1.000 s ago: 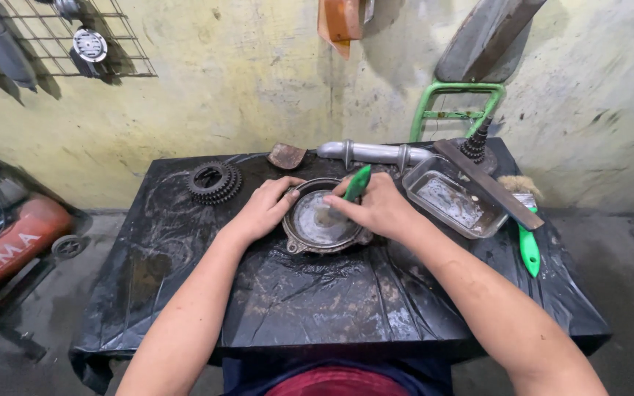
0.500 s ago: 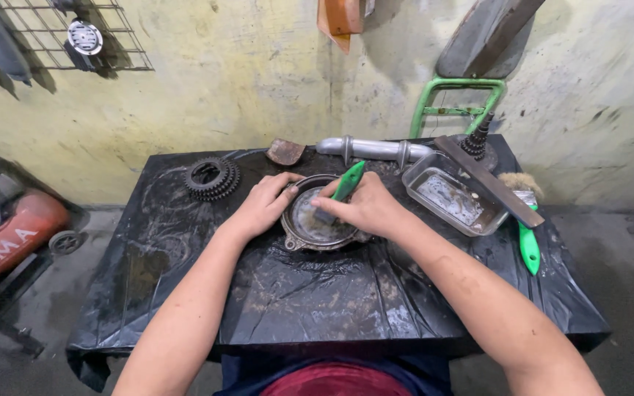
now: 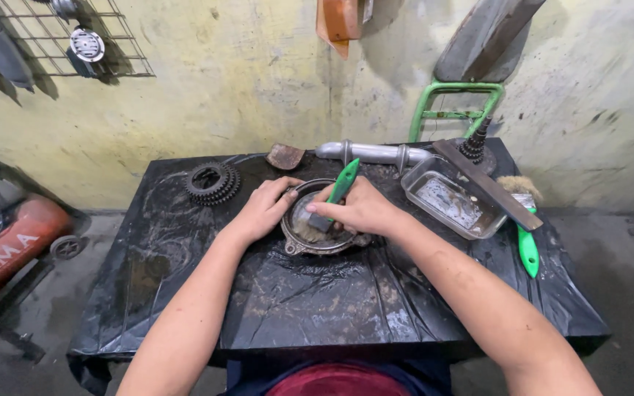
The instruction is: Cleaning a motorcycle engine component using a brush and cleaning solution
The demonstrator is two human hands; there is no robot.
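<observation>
**Scrubbing the round metal cover with a green-handled brush**

At the left of the table, a stack of dark gears (image 3: 213, 182) sits well apart from the work, on the black plastic sheet (image 3: 295, 308) that covers the table. Just left of frame centre, the left hand (image 3: 262, 210) lies curled over the left rim of the round metal cover (image 3: 317, 229), fingers bent down onto the edge, pinning the part. That hold looks right: a firm press here should stop the cover from turning under the strokes. At centre, the right hand (image 3: 361, 209) is closed around the green-handled brush (image 3: 335, 196), its bristle end down inside the cover's hollow, handle slanting up and away. Short strokes with the bristles kept flat to the metal would probably clean best; working round the recess and turning the part bit by bit seems wise. To the right stands a clear rectangular tray (image 3: 450, 198) with a dark flat bar (image 3: 487, 185) laid across it, and a second green brush (image 3: 527, 242) lies at the far right edge
</observation>
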